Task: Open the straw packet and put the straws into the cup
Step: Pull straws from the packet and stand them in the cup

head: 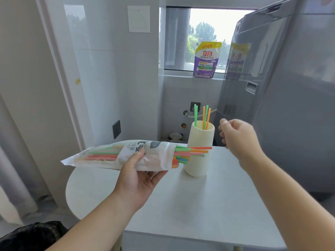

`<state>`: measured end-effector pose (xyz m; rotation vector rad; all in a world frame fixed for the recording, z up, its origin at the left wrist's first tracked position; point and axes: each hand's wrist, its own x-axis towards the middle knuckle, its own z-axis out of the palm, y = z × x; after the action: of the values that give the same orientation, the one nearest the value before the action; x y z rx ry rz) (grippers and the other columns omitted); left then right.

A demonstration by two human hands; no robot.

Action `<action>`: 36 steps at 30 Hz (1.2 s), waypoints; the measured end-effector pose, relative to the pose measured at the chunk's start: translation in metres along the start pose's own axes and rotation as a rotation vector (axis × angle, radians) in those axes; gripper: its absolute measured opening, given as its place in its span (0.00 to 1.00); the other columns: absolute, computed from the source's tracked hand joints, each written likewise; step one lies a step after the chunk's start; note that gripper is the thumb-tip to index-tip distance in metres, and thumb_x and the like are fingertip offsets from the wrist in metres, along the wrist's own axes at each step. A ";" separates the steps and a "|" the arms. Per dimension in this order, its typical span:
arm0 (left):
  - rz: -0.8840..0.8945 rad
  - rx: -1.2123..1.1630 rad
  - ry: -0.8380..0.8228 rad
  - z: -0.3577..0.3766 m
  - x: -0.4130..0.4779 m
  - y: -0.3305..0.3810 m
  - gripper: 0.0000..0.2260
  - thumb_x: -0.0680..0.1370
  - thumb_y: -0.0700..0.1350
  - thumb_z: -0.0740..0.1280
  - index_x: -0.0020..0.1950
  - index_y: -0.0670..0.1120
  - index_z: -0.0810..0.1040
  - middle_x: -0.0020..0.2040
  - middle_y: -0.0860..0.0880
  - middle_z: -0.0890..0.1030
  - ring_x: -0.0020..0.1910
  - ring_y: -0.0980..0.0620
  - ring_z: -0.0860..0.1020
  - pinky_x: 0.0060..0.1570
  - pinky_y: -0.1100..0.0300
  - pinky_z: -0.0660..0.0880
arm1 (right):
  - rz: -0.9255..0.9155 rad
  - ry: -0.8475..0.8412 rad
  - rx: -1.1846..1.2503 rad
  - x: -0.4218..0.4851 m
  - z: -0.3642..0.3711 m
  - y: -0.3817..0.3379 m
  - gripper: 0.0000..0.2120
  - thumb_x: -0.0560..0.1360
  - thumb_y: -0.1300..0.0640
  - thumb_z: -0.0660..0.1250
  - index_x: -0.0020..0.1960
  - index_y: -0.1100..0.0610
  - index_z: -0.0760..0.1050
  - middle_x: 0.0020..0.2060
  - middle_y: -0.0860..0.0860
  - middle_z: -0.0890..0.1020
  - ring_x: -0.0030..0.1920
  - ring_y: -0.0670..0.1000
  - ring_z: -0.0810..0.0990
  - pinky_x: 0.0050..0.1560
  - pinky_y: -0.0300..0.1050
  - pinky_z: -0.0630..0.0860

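My left hand grips the straw packet from below, holding it level above the table, its torn end pointing right. Coloured straws stick out of that end, in front of the cup. The cream ribbed cup stands upright on the white table and holds several green and orange straws. My right hand hovers just right of the cup's rim, fingers loosely curled, with nothing in it.
A grey washing machine stands close on the right behind the table. A purple detergent pouch sits on the window sill. A wall and door frame run along the left. A dark object lies at bottom left.
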<state>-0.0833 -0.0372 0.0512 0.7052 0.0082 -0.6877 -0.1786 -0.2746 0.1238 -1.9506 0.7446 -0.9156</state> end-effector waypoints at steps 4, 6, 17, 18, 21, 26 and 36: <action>0.009 0.035 0.012 -0.002 -0.001 0.000 0.18 0.81 0.48 0.68 0.68 0.41 0.80 0.60 0.38 0.86 0.63 0.35 0.83 0.41 0.50 0.85 | 0.123 -0.379 0.053 -0.043 0.000 -0.003 0.19 0.79 0.38 0.62 0.47 0.52 0.82 0.39 0.50 0.84 0.32 0.47 0.79 0.32 0.43 0.76; 0.024 0.046 0.015 -0.002 -0.002 0.000 0.16 0.81 0.48 0.69 0.66 0.42 0.81 0.57 0.39 0.87 0.56 0.39 0.86 0.40 0.51 0.85 | 0.134 -0.480 0.159 -0.051 0.000 -0.005 0.17 0.74 0.37 0.68 0.46 0.51 0.84 0.37 0.49 0.85 0.31 0.48 0.79 0.34 0.42 0.78; 0.059 0.029 0.032 -0.003 -0.009 0.005 0.14 0.81 0.48 0.68 0.63 0.43 0.82 0.57 0.40 0.87 0.58 0.39 0.85 0.39 0.51 0.85 | -0.072 -0.325 0.148 -0.061 0.002 -0.008 0.05 0.77 0.62 0.71 0.44 0.56 0.83 0.30 0.52 0.84 0.31 0.51 0.85 0.34 0.42 0.83; 0.063 0.022 0.038 -0.004 -0.009 0.007 0.14 0.81 0.48 0.68 0.64 0.43 0.82 0.58 0.40 0.87 0.60 0.38 0.84 0.40 0.51 0.85 | -0.084 -0.313 0.142 -0.061 0.001 -0.009 0.05 0.78 0.62 0.70 0.45 0.56 0.83 0.31 0.54 0.84 0.31 0.52 0.85 0.34 0.43 0.83; 0.071 0.002 0.040 -0.004 -0.010 0.010 0.15 0.81 0.48 0.69 0.65 0.43 0.81 0.58 0.40 0.87 0.59 0.39 0.85 0.40 0.50 0.85 | -0.129 -0.285 0.080 -0.061 -0.002 -0.010 0.05 0.78 0.61 0.70 0.46 0.55 0.82 0.33 0.56 0.85 0.31 0.52 0.85 0.36 0.43 0.84; 0.075 -0.009 0.057 -0.004 -0.013 0.014 0.18 0.81 0.48 0.69 0.69 0.42 0.79 0.61 0.38 0.86 0.60 0.39 0.85 0.40 0.50 0.85 | -0.206 -0.277 0.000 -0.060 -0.005 -0.007 0.05 0.78 0.61 0.70 0.45 0.53 0.82 0.30 0.53 0.83 0.27 0.46 0.81 0.31 0.34 0.77; 0.099 -0.033 0.055 -0.005 -0.014 0.017 0.18 0.81 0.47 0.69 0.70 0.43 0.79 0.57 0.40 0.87 0.53 0.41 0.87 0.38 0.50 0.85 | 0.240 -0.362 0.673 -0.058 -0.004 0.012 0.11 0.75 0.51 0.72 0.49 0.60 0.81 0.33 0.53 0.78 0.30 0.49 0.76 0.33 0.42 0.76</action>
<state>-0.0833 -0.0172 0.0604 0.6880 0.0343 -0.5717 -0.2163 -0.2383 0.0964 -1.3378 0.3758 -0.5442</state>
